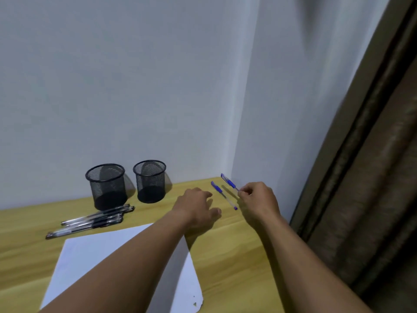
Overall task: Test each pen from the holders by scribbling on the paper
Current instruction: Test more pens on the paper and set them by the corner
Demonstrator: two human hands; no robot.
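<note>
At the far right corner of the desk (225,249), close to the wall, I see the right hand (257,197) pinching the near end of the far blue pen (229,183) between thumb and fingertips, with the other fingers curled in. The near blue pen (223,195) lies flat just beside it. The left hand (196,204) rests palm down on the wood with loosely bent fingers and holds nothing.

No pen shows in the mesh holders (105,186), and the black pens (94,219) lie in a bunch in front of them — so I judge the blue ones are the last part of the work. The paper (90,256) is well apart from the pinched pen, nearer to me, partly under the left forearm.

To do this step well, I would first carry the pen to the paper. Then the left hand can pull the cap — it seems to sit on the far end — and I turn the pen so the tip looks down. The pinch is at the very end, so the pen may swing; a grip nearer the middle is safer.
</note>
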